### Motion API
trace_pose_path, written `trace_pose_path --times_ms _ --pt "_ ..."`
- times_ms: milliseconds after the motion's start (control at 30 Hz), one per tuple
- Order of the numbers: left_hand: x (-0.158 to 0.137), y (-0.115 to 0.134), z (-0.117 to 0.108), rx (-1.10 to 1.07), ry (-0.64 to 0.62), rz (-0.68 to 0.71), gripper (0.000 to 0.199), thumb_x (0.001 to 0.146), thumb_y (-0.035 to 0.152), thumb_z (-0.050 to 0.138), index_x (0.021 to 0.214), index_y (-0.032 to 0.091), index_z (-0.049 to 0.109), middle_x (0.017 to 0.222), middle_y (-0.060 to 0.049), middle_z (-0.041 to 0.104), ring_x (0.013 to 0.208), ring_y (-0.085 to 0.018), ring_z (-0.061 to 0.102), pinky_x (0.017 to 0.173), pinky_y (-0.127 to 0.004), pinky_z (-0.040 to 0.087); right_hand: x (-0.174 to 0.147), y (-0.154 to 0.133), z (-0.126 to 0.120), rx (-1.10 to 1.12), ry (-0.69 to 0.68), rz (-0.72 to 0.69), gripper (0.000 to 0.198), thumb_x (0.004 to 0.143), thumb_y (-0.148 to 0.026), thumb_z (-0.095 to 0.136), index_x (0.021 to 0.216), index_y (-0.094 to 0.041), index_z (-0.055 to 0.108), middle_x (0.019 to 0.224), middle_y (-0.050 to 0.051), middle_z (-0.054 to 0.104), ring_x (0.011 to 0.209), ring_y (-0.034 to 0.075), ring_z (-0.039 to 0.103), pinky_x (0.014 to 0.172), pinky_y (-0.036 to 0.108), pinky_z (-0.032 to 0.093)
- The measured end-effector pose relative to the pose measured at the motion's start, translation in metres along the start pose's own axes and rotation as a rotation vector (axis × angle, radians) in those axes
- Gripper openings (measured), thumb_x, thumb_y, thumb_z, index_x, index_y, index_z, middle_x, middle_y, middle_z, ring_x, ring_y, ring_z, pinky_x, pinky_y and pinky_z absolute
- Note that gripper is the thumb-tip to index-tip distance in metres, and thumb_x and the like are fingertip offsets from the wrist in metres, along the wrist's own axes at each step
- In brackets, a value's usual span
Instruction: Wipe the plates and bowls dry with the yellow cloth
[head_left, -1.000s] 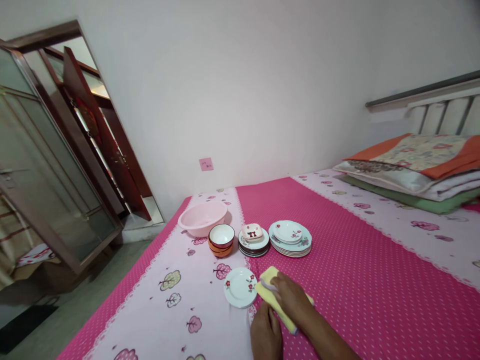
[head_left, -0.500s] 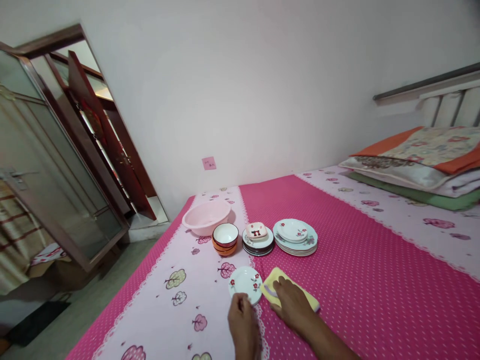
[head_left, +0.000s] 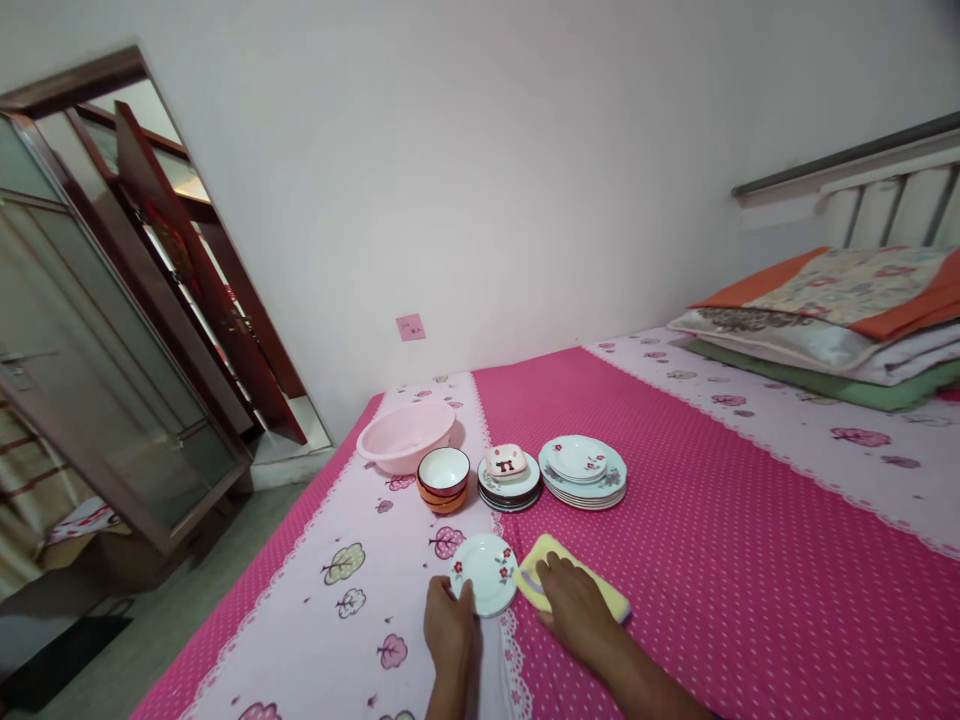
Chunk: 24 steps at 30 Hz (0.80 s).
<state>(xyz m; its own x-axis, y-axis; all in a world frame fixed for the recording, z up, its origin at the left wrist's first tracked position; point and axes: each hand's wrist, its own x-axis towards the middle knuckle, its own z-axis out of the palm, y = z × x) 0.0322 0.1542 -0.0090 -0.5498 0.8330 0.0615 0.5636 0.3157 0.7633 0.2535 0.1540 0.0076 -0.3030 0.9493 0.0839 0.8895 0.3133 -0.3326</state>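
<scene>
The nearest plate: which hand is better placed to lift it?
Probably the left hand: it is at the edge of the plate, while the right hand rests on the yellow cloth.

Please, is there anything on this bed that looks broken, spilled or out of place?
Nothing looks broken or spilled; the front plate and cloth seem intact. Only the setting is unusual: basin, bowls and stacked plates on a bed, an uncommon place.

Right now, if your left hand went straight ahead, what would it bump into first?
The single flowered plate; the left hand already seems to touch its edge. Beyond that, probably the stacked bowls, though depth is unclear.
</scene>
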Motion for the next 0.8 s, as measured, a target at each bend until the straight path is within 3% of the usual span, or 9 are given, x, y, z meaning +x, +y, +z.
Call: trace_pose_path --times_ms 167,367,567,800 --pt "-0.002 -0.001 0.002 -0.026 0.030 0.003 0.019 0.092 0.039 0.058 0.090 0.021 0.058 0.073 0.003 0.058 0.068 -0.018 0.056 0.069 -0.033 0.042 0.001 0.002 0.000 0.002 -0.014 0.007 0.065 0.080 -0.012 0.070 0.144 -0.011 0.057 0.146 0.021 0.059 0.133 0.035 0.056 0.107 0.041 0.043" --pt "-0.007 -0.001 0.005 -0.173 0.136 0.045 0.025 0.082 0.046 0.054 0.090 0.023 0.057 0.085 -0.004 0.064 0.079 -0.026 0.062 0.073 -0.038 0.045 0.000 0.001 -0.002 0.012 -0.021 0.016 0.065 0.083 -0.014 0.066 0.146 -0.014 0.055 0.151 0.020 0.055 0.135 0.035 0.054 0.109 0.042 0.042" --pt "-0.016 0.009 0.002 -0.380 0.196 0.056 0.034 0.076 0.053 0.055 0.094 0.023 0.054 0.081 -0.002 0.062 0.075 -0.025 0.060 0.074 -0.040 0.047 0.002 0.002 -0.002 0.015 -0.024 0.008 0.062 0.082 -0.013 0.066 0.144 -0.012 0.056 0.146 0.021 0.059 0.132 0.035 0.056 0.106 0.040 0.043" --pt "-0.016 0.020 -0.006 -0.685 0.238 -0.120 0.036 0.077 0.048 0.059 0.102 0.023 0.052 0.083 -0.004 0.067 0.076 -0.026 0.067 0.069 -0.041 0.054 0.003 0.005 0.000 0.034 0.005 0.006 0.059 0.080 -0.013 0.067 0.138 -0.015 0.060 0.140 0.018 0.063 0.127 0.032 0.060 0.105 0.038 0.044"
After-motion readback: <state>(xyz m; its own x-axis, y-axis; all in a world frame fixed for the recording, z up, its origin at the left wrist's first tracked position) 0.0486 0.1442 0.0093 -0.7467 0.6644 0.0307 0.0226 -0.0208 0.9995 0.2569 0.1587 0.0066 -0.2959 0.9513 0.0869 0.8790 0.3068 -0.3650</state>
